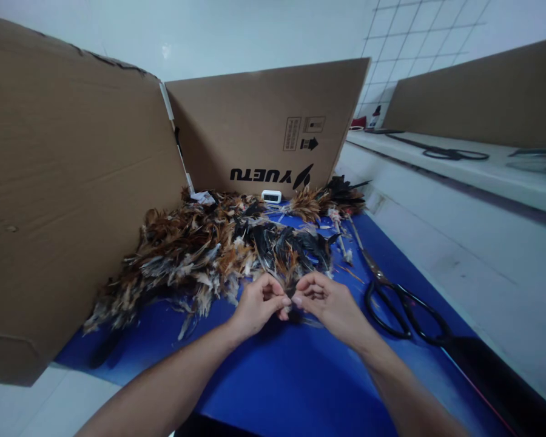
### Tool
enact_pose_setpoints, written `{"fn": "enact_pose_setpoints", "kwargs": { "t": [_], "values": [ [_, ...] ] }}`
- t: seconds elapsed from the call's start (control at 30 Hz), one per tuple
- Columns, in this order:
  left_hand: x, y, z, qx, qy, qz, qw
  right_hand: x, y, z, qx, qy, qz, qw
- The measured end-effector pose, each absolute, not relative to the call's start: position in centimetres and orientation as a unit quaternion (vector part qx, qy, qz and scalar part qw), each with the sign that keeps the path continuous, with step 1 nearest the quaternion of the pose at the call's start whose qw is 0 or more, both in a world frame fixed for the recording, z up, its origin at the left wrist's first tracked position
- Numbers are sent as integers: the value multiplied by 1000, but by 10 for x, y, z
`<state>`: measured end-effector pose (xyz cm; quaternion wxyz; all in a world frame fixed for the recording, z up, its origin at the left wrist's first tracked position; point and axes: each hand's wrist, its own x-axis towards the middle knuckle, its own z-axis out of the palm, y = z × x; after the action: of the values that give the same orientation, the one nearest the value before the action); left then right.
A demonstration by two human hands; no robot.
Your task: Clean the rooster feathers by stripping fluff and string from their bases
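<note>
Ideally, left hand (260, 304) and right hand (331, 304), both pinched nearly closed on a dark feather (292, 287), grip lightly so it doesn't crease.

left hand (260, 305) + right hand (330, 305): pinching dark tuft (292, 286) | feather pile (182, 249): beyond | scissors (381, 278): at right, on blue tabletop (291, 382)

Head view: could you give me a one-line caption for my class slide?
Two hands pinch a dark feather tuft above a blue tabletop, with heaped feathers beyond and black-handled scissors at right.
</note>
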<state>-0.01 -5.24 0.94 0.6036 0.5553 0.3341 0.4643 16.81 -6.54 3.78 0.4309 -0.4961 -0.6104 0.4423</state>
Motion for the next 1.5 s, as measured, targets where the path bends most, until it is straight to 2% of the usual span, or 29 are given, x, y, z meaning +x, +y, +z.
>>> {"fn": "enact_pose_setpoints", "kwargs": {
  "t": [0.67,1.0,1.2,1.5],
  "values": [
    [1,-53,13,537,338,430,642,170,-70,42,-503,-663,388,396],
    [1,-53,12,547,312,413,658,170,-74,50,-467,-772,324,285],
    [0,-53,12,547,313,410,659,168,-76,56,-434,-800,306,278],
    [-1,-51,8,548,307,398,669,169,-71,48,-469,-772,330,274]
  ]
}}
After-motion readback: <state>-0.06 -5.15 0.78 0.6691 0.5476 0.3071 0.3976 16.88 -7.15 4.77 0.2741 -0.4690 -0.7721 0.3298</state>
